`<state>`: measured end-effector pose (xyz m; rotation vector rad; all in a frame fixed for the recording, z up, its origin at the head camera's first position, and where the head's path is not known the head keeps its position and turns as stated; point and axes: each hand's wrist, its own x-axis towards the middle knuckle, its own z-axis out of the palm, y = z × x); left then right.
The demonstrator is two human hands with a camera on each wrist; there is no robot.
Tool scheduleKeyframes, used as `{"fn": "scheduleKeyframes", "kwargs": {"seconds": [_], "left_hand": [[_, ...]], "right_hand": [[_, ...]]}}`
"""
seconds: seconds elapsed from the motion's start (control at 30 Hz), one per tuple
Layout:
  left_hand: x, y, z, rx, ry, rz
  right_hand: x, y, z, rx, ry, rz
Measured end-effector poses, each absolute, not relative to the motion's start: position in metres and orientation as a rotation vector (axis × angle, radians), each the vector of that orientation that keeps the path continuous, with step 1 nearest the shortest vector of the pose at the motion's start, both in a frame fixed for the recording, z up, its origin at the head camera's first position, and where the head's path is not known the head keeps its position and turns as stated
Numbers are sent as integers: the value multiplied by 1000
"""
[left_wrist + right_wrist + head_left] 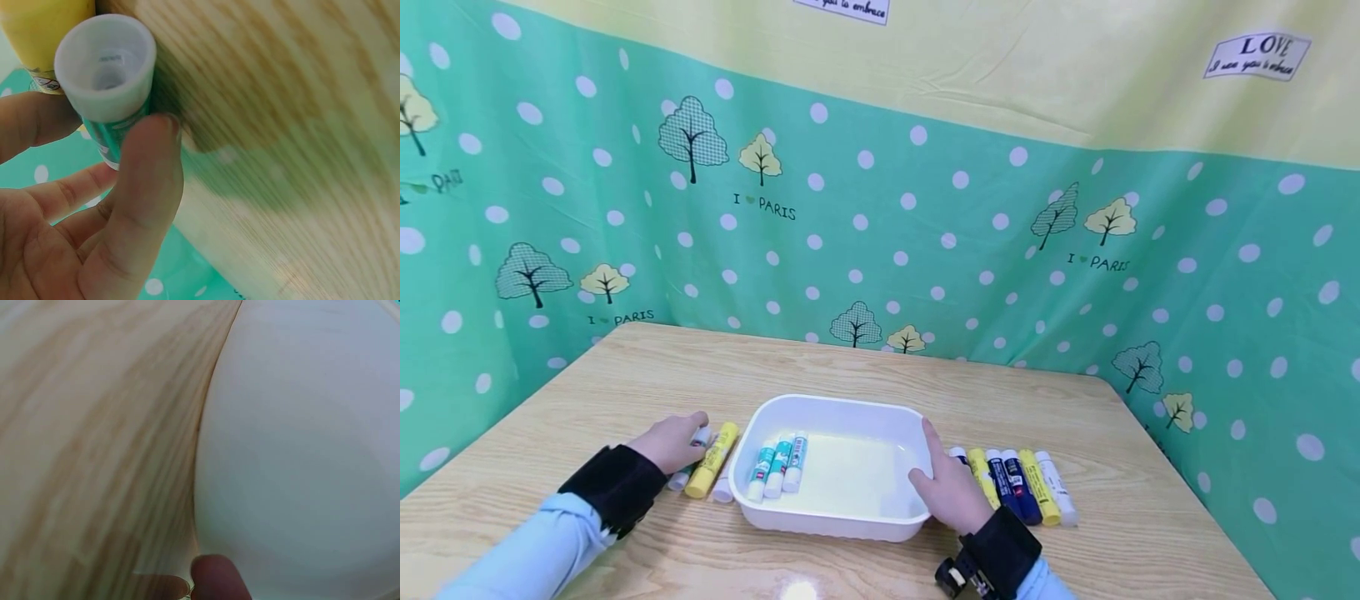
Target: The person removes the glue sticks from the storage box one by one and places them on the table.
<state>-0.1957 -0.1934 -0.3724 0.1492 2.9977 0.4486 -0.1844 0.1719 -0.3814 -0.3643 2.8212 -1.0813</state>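
Observation:
On the left, my left hand [668,445] pinches a green glue stick [119,128] with a white end between thumb and fingers. That stick lies beside a yellow glue stick [713,461]. A white glue stick [723,487] lies between the yellow one and a white plastic tub [831,527], mostly hidden. Inside the tub, at its left end, are three teal-and-white glue sticks [778,467]. My right hand [957,493] grips the tub's right rim, the thumb on the inner side and a finger outside, as the right wrist view shows.
Right of the tub, a row of several glue sticks [1017,483], dark blue, yellow and white, lies on the wooden table [865,358]. A green polka-dot curtain [910,250] hangs behind the table and along its sides.

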Motion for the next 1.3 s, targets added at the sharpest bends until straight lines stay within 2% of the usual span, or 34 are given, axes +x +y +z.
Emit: {"fn": "scheduleKeyframes", "kwargs": {"seconds": [1.0, 1.3], "left_hand": [[-192, -189, -379, 97, 3137, 541], [-192, -183, -369, 123, 3148, 580]], "right_hand": [[-184, 172, -382, -366, 2814, -1087], [-184, 172, -381, -359, 2821, -1081]]}}
